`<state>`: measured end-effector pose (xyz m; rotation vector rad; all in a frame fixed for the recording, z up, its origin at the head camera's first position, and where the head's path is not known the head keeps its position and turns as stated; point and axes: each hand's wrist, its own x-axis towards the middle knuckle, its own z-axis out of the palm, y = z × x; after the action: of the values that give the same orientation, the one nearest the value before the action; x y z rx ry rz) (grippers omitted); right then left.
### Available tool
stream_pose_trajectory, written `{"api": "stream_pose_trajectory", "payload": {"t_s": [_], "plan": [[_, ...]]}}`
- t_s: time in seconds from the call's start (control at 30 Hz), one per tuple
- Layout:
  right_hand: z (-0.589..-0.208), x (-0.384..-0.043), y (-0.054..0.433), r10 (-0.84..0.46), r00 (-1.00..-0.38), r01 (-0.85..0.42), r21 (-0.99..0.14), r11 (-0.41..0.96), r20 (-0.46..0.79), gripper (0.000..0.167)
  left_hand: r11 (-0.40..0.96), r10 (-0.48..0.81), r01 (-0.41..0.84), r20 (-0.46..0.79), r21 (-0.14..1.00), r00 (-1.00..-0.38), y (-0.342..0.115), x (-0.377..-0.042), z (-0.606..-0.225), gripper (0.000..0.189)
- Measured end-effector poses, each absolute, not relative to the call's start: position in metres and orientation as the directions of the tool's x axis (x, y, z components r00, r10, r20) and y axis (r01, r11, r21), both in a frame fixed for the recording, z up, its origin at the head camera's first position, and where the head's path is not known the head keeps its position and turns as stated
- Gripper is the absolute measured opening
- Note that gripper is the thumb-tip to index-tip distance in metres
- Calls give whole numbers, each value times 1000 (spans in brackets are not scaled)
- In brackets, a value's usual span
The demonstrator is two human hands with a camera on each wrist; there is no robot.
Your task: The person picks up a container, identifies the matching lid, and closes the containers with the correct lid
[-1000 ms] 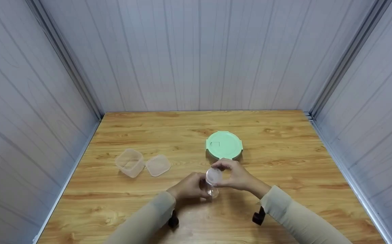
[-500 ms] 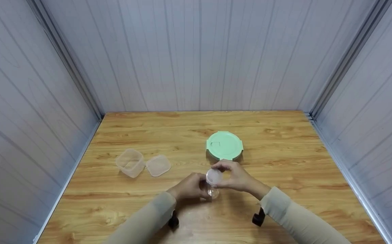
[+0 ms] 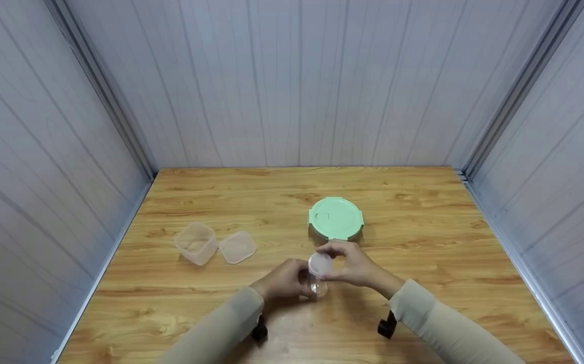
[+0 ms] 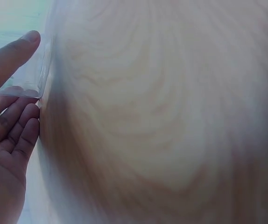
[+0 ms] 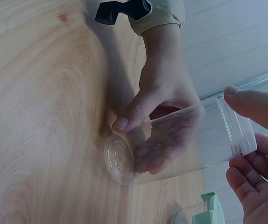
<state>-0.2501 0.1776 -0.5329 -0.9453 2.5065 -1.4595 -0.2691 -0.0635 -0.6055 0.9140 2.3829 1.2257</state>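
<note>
A clear plastic jar (image 3: 319, 289) stands upright between both hands, low in the middle of the head view. My left hand (image 3: 284, 279) grips its body from the left; the fingers show through the wall in the right wrist view. At the top is a whitish translucent lid (image 3: 321, 263), which my right hand (image 3: 352, 263) pinches by its edge between thumb and fingers. The jar's round base (image 5: 118, 159) is close to the wood in the right wrist view. In the left wrist view, only part of the jar (image 4: 24, 81) shows at the left edge.
A round container with a pale green clip lid (image 3: 336, 218) sits just beyond my right hand. To the left are an open square translucent box (image 3: 196, 243) and its flat lid (image 3: 238, 247). Pale panel walls (image 3: 292, 81) enclose the wooden table (image 3: 221, 197) at back and sides.
</note>
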Motion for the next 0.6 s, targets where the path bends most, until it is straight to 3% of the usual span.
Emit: {"api": "stream_pose_trajectory", "payload": {"t_s": [0.6], "plan": [[-528,-254,181,-607,-772,-485,-793,368,189,57,428,674,401,9,810,-739,-63,-269,-603,42]]}}
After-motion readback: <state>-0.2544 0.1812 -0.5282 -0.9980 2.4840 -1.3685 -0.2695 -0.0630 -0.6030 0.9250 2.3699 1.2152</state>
